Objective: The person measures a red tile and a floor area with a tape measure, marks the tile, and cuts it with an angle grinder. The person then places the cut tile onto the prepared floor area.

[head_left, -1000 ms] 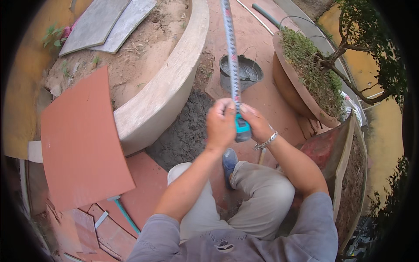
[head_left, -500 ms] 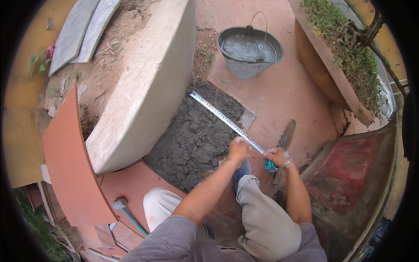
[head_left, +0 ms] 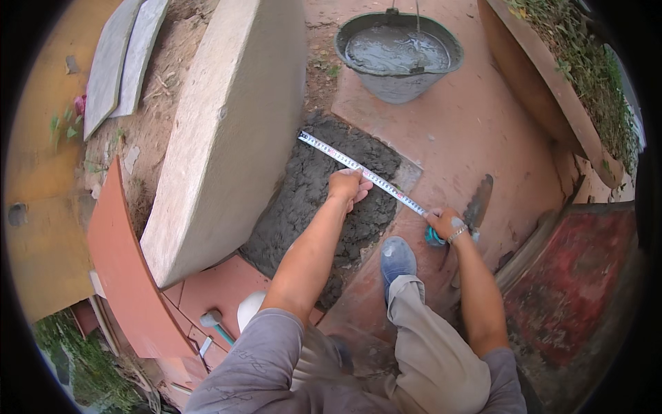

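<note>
A tape measure with a teal case (head_left: 433, 237) is in my right hand (head_left: 447, 225), its fingers closed round the case and the blade's near end. The white tape blade (head_left: 390, 188) runs out to the upper left, over a patch of wet grey mortar (head_left: 303, 186). Its far tip is beside the pale curved wall (head_left: 227, 131). My left hand (head_left: 349, 188) has its fingers curled closed at the middle of the blade, above the mortar. A long, worn, mortar-smeared blade tool (head_left: 477, 201) lies on the paving beyond my right hand.
A bucket of grey slurry (head_left: 400, 62) stands at the far side on reddish paving. At left are a leaning red tile (head_left: 134, 269), a hammer (head_left: 215, 321) and two grey slabs (head_left: 110, 62). A curved planter (head_left: 545, 83) and a red-stained trough (head_left: 569, 276) border the right.
My left hand has moved forward and left along the tape blade, away from the right hand. The right hand still holds the case. The view has shifted, bringing my shoe into sight.
</note>
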A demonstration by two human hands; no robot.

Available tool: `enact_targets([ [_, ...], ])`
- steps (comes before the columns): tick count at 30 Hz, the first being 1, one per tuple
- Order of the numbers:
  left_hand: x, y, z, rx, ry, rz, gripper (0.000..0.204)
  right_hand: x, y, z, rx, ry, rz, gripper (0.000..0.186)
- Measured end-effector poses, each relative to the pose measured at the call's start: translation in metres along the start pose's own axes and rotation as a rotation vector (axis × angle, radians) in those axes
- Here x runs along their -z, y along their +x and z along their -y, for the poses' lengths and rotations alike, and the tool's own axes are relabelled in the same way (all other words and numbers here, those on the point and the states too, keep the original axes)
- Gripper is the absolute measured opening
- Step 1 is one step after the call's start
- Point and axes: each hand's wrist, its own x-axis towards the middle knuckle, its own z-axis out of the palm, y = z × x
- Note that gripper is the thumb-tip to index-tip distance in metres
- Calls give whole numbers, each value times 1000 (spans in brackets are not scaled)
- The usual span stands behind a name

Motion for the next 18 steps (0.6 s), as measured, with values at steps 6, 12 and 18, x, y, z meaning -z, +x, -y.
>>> enact_targets([
  [6, 1, 10, -1, 44, 29, -51, 18, 5, 5, 9, 83, -19, 12, 42],
  [12, 3, 20, 1, 43, 57, -76, 17, 3, 5, 18, 29, 1, 44, 39],
  [18, 7, 20, 0, 27, 55, -89, 16, -7, 10, 22, 16, 14, 10, 37],
])
